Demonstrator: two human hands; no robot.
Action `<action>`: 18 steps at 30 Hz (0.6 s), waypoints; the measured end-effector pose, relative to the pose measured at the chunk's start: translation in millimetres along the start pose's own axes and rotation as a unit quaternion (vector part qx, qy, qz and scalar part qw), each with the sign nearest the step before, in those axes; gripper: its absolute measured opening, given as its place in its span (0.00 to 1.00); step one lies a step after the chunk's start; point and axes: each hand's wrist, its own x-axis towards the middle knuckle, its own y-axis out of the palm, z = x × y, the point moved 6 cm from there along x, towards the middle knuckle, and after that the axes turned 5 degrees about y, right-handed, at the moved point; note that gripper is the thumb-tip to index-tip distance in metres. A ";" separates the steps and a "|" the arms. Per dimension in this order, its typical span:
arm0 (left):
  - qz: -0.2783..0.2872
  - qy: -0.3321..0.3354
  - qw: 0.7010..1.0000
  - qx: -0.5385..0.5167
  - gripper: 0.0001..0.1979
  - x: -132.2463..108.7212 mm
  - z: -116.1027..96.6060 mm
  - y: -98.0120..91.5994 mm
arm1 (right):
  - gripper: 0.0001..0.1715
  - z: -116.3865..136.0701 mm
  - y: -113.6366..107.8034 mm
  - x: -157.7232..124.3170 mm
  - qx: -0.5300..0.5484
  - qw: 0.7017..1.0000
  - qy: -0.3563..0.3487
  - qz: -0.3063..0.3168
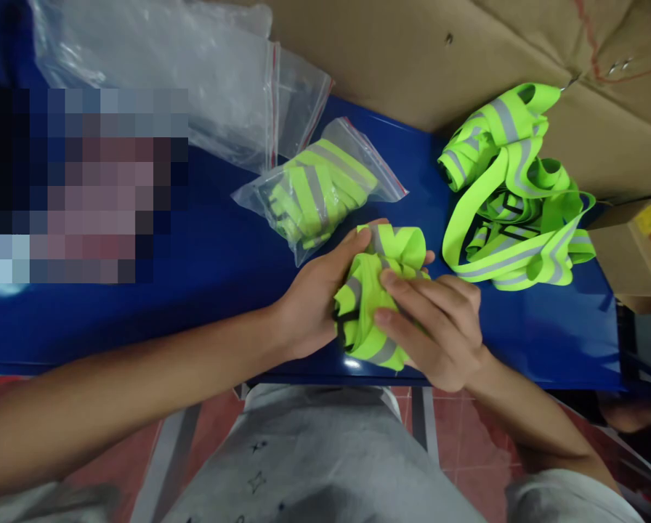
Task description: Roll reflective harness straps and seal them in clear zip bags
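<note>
Surface: one glossy blue tabletop [211,269], its near edge running just in front of your body; a bright reflection shows on it below your hands. Pixel blocks mask its left part.

Room: red floor tiles [467,436] below, with grey metal bars [167,457] crossing above them. Your pale shirt [314,457] fills the lower middle.

Cartons: one large brown cardboard sheet or box [369,58] along the far side, bearing metal staples and a thin red line; one small open carton [625,254] by the right-hand end of the table.

Stock: clear zip bags [195,87] with red closure strips, overlapping at the far left; one filled zip bag [322,189], lying flat just beyond your hands, holding folded lime strap; one loose heap of lime straps [519,167] with grey stripes and black fittings, to the right, near the cardboard.

In hand: one gathered strap bundle [377,305], lime with a grey stripe, at the table's near edge. Your left hand [317,301] grasps its left side, thumb on top; your right hand [445,334] grips its right side, fingers pressed over the folds.

Markings: small dark star-like prints on the shirt; a yellow-and-orange patch on the small carton, too blurred to read.
</note>
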 end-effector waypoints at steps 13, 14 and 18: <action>0.121 0.003 0.969 0.217 0.34 14.5 -1.7 -5.9 | 0.29 -31.8 -4.0 -1.5 0.139 0.971 0.190 0.030; 0.138 0.024 0.960 0.243 0.37 14.4 -2.5 -5.5 | 0.31 -36.7 -5.8 -2.6 0.151 0.961 0.230 0.032; 0.117 0.141 0.927 0.327 0.35 13.7 -13.5 -15.0 | 0.40 -42.7 8.0 -11.9 0.279 0.894 0.328 0.121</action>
